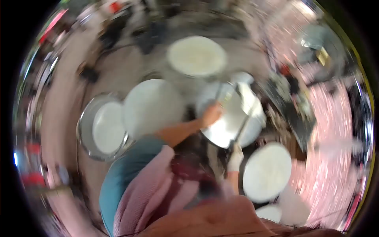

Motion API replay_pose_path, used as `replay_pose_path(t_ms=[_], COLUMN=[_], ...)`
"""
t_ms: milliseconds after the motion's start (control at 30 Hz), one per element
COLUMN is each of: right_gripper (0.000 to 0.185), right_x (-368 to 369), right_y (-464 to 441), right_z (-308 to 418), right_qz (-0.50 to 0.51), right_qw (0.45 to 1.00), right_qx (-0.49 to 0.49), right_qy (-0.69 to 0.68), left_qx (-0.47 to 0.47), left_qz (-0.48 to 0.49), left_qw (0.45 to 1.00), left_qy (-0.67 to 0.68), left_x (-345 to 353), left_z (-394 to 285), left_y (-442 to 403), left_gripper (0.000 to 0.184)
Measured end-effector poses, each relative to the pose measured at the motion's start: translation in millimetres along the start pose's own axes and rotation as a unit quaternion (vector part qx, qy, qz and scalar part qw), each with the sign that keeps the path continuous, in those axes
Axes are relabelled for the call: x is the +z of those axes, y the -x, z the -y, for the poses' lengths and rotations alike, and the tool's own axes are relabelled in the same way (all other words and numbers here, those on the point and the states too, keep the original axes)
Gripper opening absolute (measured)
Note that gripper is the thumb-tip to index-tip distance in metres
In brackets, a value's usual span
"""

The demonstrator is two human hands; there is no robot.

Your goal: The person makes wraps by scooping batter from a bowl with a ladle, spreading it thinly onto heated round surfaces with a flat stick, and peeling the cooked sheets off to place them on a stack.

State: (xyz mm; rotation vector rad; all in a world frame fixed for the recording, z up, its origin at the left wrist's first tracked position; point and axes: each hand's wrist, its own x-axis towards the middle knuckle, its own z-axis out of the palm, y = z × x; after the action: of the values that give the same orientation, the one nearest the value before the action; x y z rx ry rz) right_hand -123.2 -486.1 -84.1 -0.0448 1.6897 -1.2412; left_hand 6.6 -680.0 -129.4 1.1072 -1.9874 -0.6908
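Observation:
The view is smeared by motion. My right hand, in what looks like a white glove, is closed round the dark handle of a long thin tool. The tool slants up and right across a shiny round metal pan. My left hand reaches over the pan's left side; its fingers are too blurred to tell whether they grip anything. A thin dark line runs up from near them. A white, folded-looking sheet lies over the pan's upper right part; its material is unclear.
Large pale round discs stand around me: one ahead, another on the left and a third at the right. A metal-rimmed pot with a white round surface is at far left. Dark sheeting with debris lies right.

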Motion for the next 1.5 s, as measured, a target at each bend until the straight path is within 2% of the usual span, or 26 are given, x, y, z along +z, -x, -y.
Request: replay_pose_path(t_ms=[67, 133, 200, 267, 300, 367, 400, 467, 500, 533, 567, 600, 667, 733, 800, 867, 933, 1000, 1100, 1200, 1267, 1300, 1333, 1400, 1467, 1500], right_gripper=[0.033, 0.033, 0.035, 0.032, 0.03, 0.027, 0.025, 0.035, 0.035, 0.036, 0.05, 0.043, 0.029, 0.023, 0.023, 0.03, 0.03, 0.027, 0.023, 0.022, 0.021, 0.024, 0.026, 0.027, 0.029, 0.031], right_x=[10.9, -4.3, -28.9, -26.9, -14.3, 30.4, 35.7, 2.1, -17.6, -38.7, -50.2, -56.1, -62.0, -10.6, -4.3, -29.5, -61.1, -77.4, -28.5, -37.8, -70.7, -78.7, -85.1, -91.4, -54.3, -42.4], right_y=[-16.1, -29.8, -35.6, -71.3, -65.6, -24.6, -22.2, -66.7, -78.4, -82.3, -60.7, -67.2, -86.2, -56.0, -81.7, -80.1, -95.2, -120.7, -90.5, -117.1, -143.2, -142.8, -155.5, -191.6, -138.7, -133.2], right_z=[-5.8, -11.6, -20.2, -48.9, -41.5, 6.6, 17.7, 7.0, 8.2, 11.2, 35.8, 26.2, 15.0, 36.2, 19.5, 42.1, 49.9, 42.4, 56.8, 47.8, 59.4, 78.6, 86.9, 74.7, 104.0, 96.5], right_qz=[0.035, 0.056, -0.023, 0.012, 0.038, 0.057, 0.045, 0.022, 0.019, 0.018, -0.001, -0.017, 0.053, 0.114, 0.154, 0.06, 0.027, 0.063, 0.173, 0.212, 0.201, 0.198, 0.135, 0.209, 0.281, 0.273], right_qw=[0.998, 0.975, 0.978, 0.903, 0.93, 0.995, 0.995, 0.964, 0.952, 0.932, 0.939, 0.952, 0.963, 0.984, 0.977, 0.902, 0.906, 0.96, 0.966, 0.928, 0.89, 0.9, 0.916, 0.905, 0.927, 0.937], right_qx=[-0.036, -0.198, -0.206, -0.386, -0.323, -0.046, -0.011, -0.106, -0.197, -0.284, -0.238, -0.258, -0.142, -0.037, -0.089, -0.203, -0.336, -0.177, -0.041, -0.154, -0.217, -0.283, -0.273, -0.224, 0.023, 0.025], right_qy=[0.032, 0.086, 0.025, 0.188, 0.174, 0.075, 0.087, 0.243, 0.232, 0.225, 0.25, 0.165, 0.222, 0.135, 0.116, 0.376, 0.257, 0.207, 0.187, 0.263, 0.347, 0.265, 0.261, 0.294, 0.246, 0.217], left_qx=[-0.158, -0.15, -0.142, -0.141, -0.021, 0.015, 0.041, 0.044, 0.039, 0.05, 0.079, 0.135, -0.048, -0.187, -0.271, -0.305, -0.307, -0.279, -0.329, -0.443, -0.4, -0.378, -0.396, -0.43, -0.446, -0.456], left_qz=[0.017, 0.016, 0.001, -0.03, -0.01, 0.099, 0.149, 0.213, 0.231, 0.2, 0.166, 0.05, 0.039, 0.005, -0.055, -0.059, -0.075, -0.095, -0.106, -0.066, -0.077, -0.083, -0.086, -0.09, -0.086, -0.083], left_qw=[0.986, 0.985, 0.985, 0.986, 0.998, 0.994, 0.983, 0.956, 0.933, 0.907, 0.876, 0.858, 0.97, 0.982, 0.956, 0.946, 0.946, 0.956, 0.937, 0.886, 0.911, 0.921, 0.912, 0.894, 0.885, 0.88], left_qy=[0.059, 0.083, 0.094, 0.088, 0.058, -0.046, -0.093, -0.198, -0.275, -0.367, -0.445, -0.493, -0.234, -0.031, 0.101, 0.093, 0.064, 0.011, 0.05, 0.118, 0.073, 0.05, 0.063, 0.087, 0.1, 0.105], left_x=[-38.3, -88.7, -110.7, -109.1, -106.2, -122.1, -130.3, -138.1, -143.9, -155.3, -162.5, -167.4, -171.3, -180.3, -180.6, -184.4, -187.9, -189.4, -178.9, -179.5, -175.7, -173.8, -172.3, -170.1, -162.1, -158.6], left_z=[-10.5, -21.3, -17.5, 5.1, 34.1, 42.1, 46.8, 65.1, 75.0, 81.1, 83.4, 84.3, 65.9, 39.4, 2.3, -6.9, -17.1, -30.1, -36.3, -50.4, -46.3, -45.2, -47.9, -54.0, -46.9, -42.6], left_y=[-5.8, -10.5, -8.2, 8.5, 18.2, 41.1, 51.5, 75.6, 92.3, 110.3, 121.5, 124.7, 119.4, 108.4, 96.7, 99.0, 98.4, 96.8, 98.1, 100.1, 109.0, 112.1, 113.3, 114.4, 120.8, 126.7], left_gripper=[0.038, 0.036, 0.033, 0.026, 0.025, 0.024, 0.024, 0.032, 0.037, 0.041, 0.046, 0.045, 0.034, 0.018, 0.016, 0.013, 0.014, 0.016, 0.019, 0.018, 0.016, 0.015, 0.013, 0.011, 0.01, 0.009])
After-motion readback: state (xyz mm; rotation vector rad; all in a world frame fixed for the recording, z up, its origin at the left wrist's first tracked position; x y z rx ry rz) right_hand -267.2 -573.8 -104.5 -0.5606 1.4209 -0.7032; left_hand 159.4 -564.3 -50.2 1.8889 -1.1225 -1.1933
